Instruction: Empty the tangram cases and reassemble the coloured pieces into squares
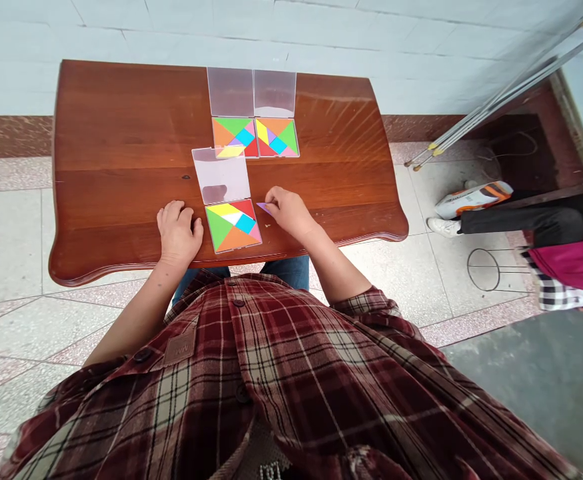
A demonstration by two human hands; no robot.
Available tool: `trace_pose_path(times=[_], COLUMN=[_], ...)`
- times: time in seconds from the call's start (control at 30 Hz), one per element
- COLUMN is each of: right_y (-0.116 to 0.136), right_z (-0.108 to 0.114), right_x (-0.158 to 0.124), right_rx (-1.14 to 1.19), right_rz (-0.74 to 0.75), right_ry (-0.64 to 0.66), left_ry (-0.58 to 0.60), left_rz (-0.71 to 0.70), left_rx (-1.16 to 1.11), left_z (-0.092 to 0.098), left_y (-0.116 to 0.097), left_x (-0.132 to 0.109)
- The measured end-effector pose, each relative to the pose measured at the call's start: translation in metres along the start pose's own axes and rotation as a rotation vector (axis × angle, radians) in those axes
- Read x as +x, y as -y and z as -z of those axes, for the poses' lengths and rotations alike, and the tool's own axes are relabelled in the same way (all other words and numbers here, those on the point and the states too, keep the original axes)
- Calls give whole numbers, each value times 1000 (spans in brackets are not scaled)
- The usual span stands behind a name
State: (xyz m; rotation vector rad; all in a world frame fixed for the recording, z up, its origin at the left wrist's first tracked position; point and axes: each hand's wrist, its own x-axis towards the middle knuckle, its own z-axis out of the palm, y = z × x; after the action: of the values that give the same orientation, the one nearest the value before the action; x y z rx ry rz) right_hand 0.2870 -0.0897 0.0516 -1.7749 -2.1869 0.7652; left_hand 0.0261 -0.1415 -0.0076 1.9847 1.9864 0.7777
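Right of the nearest tangram case, my right hand (287,210) pinches a small purple triangle tangram piece (266,209) just above or on the table. That case (236,227) lies with its clear lid (220,176) folded back. Green, yellow, red, blue, pink and orange pieces sit in it, and a white gap shows near its middle. My left hand (177,230) rests on the table left of the case, fingers lying loosely and holding nothing.
Behind stand two more filled tangram cases, one left (234,127) and one right (286,137), lids raised. The brown wooden table (121,153) backs onto a pale wall. On the right are leaning poles (476,110), a white bag (471,199) and another person's leg (501,220).
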Motion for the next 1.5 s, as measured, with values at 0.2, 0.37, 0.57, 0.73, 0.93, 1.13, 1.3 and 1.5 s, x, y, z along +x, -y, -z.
trace_pose_path(times=[0.2,0.37,0.57,0.73,0.93,1.13,1.3,1.5], right_y=[32,41,43,37,11,0,6,-8], right_z=[-20,-39,-45,-48,-43,-49,-60,-43], right_x=[5,11,10,14,15,12,17,17], right_rx=[-64,-337,-426,-404,-77,4,-99,35], right_rz=[294,440,537,575,546,528,563,438], right_ry=[110,145,119,135,95,15,22,-130], left_ry=[15,19,30,16,27,18,6,-6], left_rz=[-1,15,24,14,16,17,5,-13], left_rx=[9,-13,-28,-6,-24,-54,-33,7], left_z=[-1,1,1,-1,0,-2,-4,-3], left_y=[-1,-3,-4,-3,-2,-1,2,3], left_x=[-1,-2,-2,-2,-2,-2,-1,-1])
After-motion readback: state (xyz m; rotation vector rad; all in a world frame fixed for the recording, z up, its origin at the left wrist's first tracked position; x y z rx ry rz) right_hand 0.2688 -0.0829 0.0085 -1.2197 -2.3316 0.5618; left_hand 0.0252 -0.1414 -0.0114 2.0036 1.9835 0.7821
